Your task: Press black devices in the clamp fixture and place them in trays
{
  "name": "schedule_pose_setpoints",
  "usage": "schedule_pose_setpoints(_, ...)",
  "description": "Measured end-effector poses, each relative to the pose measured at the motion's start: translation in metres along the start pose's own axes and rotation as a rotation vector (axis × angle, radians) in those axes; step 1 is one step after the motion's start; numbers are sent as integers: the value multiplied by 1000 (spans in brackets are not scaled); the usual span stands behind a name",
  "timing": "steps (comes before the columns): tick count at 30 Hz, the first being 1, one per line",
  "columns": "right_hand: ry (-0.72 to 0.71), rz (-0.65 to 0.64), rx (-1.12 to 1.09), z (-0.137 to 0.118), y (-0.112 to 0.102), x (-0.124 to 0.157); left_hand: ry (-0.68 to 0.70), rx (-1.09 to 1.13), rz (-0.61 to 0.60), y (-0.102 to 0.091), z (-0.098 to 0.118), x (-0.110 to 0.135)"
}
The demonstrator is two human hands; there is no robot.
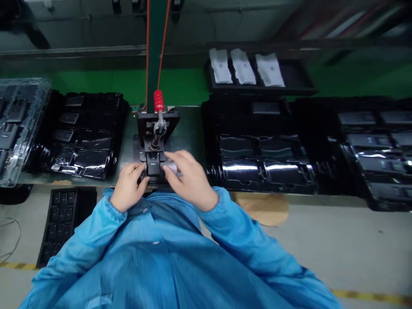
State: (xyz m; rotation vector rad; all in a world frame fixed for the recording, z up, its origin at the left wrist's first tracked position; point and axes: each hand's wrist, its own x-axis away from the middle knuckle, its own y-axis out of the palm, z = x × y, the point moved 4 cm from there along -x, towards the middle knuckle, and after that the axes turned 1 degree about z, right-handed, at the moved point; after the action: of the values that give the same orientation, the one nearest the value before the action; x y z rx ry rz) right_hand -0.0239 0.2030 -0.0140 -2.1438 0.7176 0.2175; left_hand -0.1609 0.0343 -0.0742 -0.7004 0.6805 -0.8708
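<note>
A small black part (153, 164) with white lettering sits in a black press fixture (157, 128) at the bench's front edge. My left hand (129, 184) is curled against the part's left side, fingers pinching it. My right hand (189, 178) is closed beside the part on its right, holding a pale, blurred piece (172, 166) that I cannot name. The fixture's red-handled lever (158, 101) stands upright behind the part. Both arms wear blue sleeves.
Black moulded trays (86, 137) lie left of the fixture, and more (264, 150) to its right. A clear tray (17, 128) is at far left. White pouches (244, 66) rest on a back tray. A black grid tray (62, 219) sits below the bench.
</note>
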Motion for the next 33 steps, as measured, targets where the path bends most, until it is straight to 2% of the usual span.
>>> schedule_pose_setpoints(3,-97,394,-114,-28,-54,-35,-12,67,138,-23,23,6)
schedule_pose_setpoints(5,-93,486,-132,-38,-75,-70,0,87,215,-42,37,6)
schedule_pose_setpoints(7,-80,428,-164,-38,-78,-111,18,78,281,-62,49,3)
schedule_pose_setpoints(10,-52,197,-279,-27,-58,-165,29,64,394,-93,59,0)
schedule_pose_setpoints(13,19,76,-420,-25,-40,-191,22,66,500,-117,63,0)
schedule_pose_setpoints(15,96,95,-533,-35,-39,-192,15,82,547,-127,64,0)
schedule_pose_setpoints(18,210,138,-821,-58,-44,-176,20,120,594,-136,66,-6)
schedule_pose_setpoints(21,181,135,-1024,-77,-45,-149,59,148,613,-139,71,-21)
schedule_pose_setpoints(27,-118,209,-803,-81,-42,-95,221,182,568,-142,92,-59)
schedule_pose_setpoints(30,-231,210,-735,-79,-41,-86,322,218,501,-140,105,-75)
schedule_pose_setpoints(33,-276,232,-728,-77,-41,-85,377,218,390,-133,117,-89)
